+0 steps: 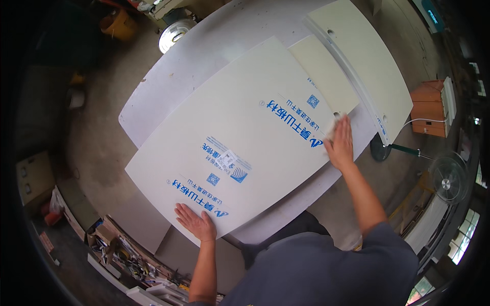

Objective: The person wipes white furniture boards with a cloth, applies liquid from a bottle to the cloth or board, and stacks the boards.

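A large white board with blue print lies at a slant across a pale work table. Its lower left corner juts past the table's edge. My left hand rests flat on the board near its bottom corner, fingers stretched out. At the board's right edge is my right hand, its fingers straight and pointing away from me. Whether the right palm presses on the edge is hard to tell. A smaller cream board shows partly from under the large one, close to my right fingertips.
Cream panels are stacked at the table's far right. A round fan and an orange-brown cabinet stand to the right. Tools and scraps lie in a heap at lower left. A yellow bucket sits at far left.
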A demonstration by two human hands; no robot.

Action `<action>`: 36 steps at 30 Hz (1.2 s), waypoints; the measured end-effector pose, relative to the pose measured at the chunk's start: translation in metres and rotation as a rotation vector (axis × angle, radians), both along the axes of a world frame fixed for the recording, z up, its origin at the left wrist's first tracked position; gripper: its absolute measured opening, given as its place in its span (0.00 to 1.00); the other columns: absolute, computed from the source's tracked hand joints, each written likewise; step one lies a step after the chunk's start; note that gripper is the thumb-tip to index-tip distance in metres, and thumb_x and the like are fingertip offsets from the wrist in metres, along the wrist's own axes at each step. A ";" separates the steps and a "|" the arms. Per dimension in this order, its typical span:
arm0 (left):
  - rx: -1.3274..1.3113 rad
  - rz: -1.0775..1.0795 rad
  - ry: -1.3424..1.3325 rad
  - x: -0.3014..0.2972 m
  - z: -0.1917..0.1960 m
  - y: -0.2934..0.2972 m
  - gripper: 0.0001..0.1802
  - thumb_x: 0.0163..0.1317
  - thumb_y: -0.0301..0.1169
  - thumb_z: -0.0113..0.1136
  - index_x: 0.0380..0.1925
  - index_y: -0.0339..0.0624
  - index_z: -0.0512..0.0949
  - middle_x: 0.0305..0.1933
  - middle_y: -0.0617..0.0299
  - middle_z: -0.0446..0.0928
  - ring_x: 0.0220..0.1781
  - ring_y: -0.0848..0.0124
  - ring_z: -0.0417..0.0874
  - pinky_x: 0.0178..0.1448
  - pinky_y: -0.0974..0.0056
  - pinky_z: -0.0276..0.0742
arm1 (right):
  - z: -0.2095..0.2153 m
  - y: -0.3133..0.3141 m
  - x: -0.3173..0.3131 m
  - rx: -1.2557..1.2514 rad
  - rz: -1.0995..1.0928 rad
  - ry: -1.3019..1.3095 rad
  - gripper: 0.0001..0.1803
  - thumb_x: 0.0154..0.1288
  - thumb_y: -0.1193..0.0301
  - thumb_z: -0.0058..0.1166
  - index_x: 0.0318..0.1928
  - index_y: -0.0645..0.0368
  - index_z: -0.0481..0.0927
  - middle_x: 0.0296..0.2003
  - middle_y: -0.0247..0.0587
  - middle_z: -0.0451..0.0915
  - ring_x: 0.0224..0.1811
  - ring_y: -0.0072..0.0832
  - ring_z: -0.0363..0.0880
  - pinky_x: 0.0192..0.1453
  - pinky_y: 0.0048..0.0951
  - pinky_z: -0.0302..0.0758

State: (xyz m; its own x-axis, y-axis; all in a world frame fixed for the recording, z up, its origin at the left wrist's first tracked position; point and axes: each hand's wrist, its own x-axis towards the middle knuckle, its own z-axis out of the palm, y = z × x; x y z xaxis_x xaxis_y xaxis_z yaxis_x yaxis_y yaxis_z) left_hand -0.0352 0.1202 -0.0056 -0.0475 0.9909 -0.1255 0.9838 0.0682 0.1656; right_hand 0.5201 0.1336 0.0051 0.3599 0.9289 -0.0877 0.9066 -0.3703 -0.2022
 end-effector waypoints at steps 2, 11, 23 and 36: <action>0.004 -0.020 -0.022 0.001 -0.003 0.004 0.46 0.72 0.49 0.47 0.81 0.32 0.49 0.86 0.43 0.46 0.88 0.45 0.40 0.86 0.40 0.30 | -0.002 -0.020 0.009 0.037 0.033 -0.028 0.48 0.71 0.58 0.59 0.79 0.72 0.51 0.82 0.64 0.45 0.86 0.56 0.39 0.87 0.50 0.40; 0.037 -0.041 -0.055 -0.008 -0.003 0.012 0.45 0.70 0.43 0.53 0.81 0.34 0.50 0.87 0.46 0.47 0.88 0.47 0.41 0.86 0.41 0.31 | -0.036 0.219 -0.089 0.161 0.285 -0.326 0.47 0.73 0.40 0.47 0.80 0.58 0.58 0.83 0.47 0.50 0.86 0.47 0.41 0.85 0.63 0.37; -0.166 0.959 -1.438 -0.142 -0.002 -0.094 0.44 0.81 0.60 0.31 0.79 0.32 0.54 0.77 0.40 0.66 0.72 0.50 0.73 0.76 0.47 0.66 | -0.025 -0.057 -0.220 0.062 0.399 -0.113 0.50 0.67 0.50 0.58 0.80 0.64 0.55 0.82 0.56 0.47 0.86 0.53 0.41 0.83 0.63 0.39; -0.559 0.848 -1.822 -0.176 -0.007 -0.085 0.54 0.75 0.71 0.16 0.77 0.31 0.57 0.62 0.38 0.80 0.63 0.53 0.84 0.70 0.52 0.79 | 0.002 -0.076 -0.413 -0.177 0.767 0.039 0.45 0.72 0.53 0.53 0.81 0.61 0.54 0.82 0.56 0.51 0.86 0.49 0.44 0.85 0.59 0.39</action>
